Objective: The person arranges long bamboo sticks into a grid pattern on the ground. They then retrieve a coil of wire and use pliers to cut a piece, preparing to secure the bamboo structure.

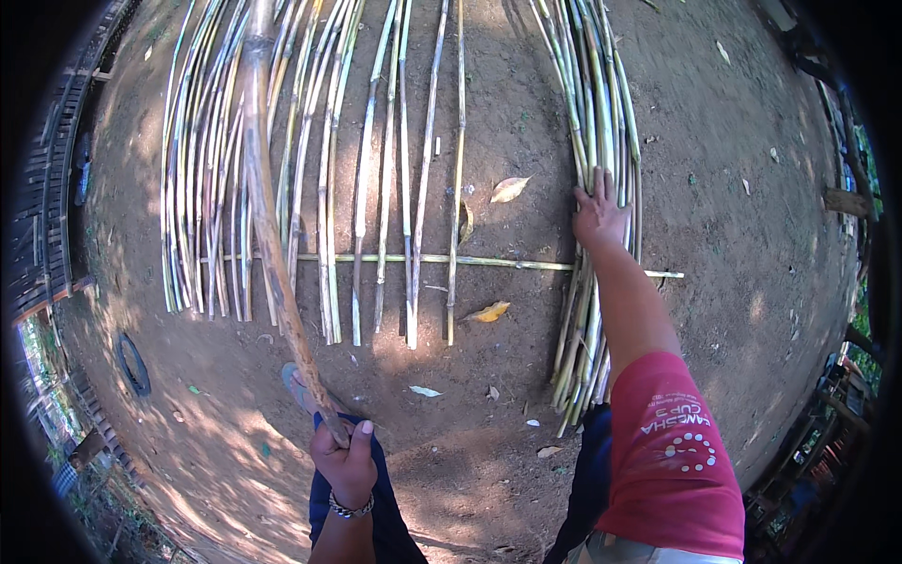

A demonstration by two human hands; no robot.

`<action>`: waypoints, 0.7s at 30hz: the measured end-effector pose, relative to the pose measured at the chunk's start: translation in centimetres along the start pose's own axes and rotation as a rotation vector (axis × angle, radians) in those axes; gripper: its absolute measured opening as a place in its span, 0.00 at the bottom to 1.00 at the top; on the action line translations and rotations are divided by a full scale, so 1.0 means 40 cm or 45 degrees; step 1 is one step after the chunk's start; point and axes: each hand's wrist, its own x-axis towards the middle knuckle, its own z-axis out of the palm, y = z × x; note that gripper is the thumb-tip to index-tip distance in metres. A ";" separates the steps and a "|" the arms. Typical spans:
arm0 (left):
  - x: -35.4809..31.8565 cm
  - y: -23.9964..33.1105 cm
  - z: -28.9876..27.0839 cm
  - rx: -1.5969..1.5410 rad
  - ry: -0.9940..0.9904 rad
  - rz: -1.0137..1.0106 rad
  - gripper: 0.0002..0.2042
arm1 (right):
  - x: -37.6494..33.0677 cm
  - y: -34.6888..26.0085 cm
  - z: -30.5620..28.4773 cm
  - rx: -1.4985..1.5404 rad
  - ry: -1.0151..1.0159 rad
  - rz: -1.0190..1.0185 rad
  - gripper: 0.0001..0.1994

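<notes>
My left hand (346, 466), low in the view and with a bracelet at the wrist, is closed round the lower end of a long brown wooden stick (271, 240). The stick slants up and away, passing in front of several thin bamboo canes (332, 216) that lie spread side by side on the left. On the right, a tight bunch of canes (580, 343) points away from me. My right hand (601, 214) rests on top of this bunch, its fingers stretched out along the canes. A single green cane (507, 263) lies crosswise beneath both groups.
Brown, dry leaves (509, 190) are scattered over the bare dirt ground (723, 310). A dark ring-shaped object (132, 364) lies at the left. Slatted structure (47, 188) stands along the left rim, and wood pieces (846, 203) at the right rim. My sandalled foot (299, 387) is near the stick.
</notes>
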 end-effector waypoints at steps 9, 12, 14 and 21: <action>-0.038 0.008 0.054 0.001 -0.286 -0.098 0.16 | -0.075 0.028 0.010 0.577 0.051 0.146 0.35; -0.093 0.033 0.101 -0.036 -0.403 -0.222 0.17 | -0.212 -0.088 0.002 1.352 0.122 -0.025 0.30; -0.155 -0.011 0.136 -0.071 -0.451 -0.270 0.16 | -0.367 -0.157 -0.124 1.793 -0.409 -0.098 0.27; -0.297 -0.124 0.295 -0.115 -0.533 -0.419 0.16 | -0.630 -0.241 -0.195 2.621 -0.513 0.174 0.17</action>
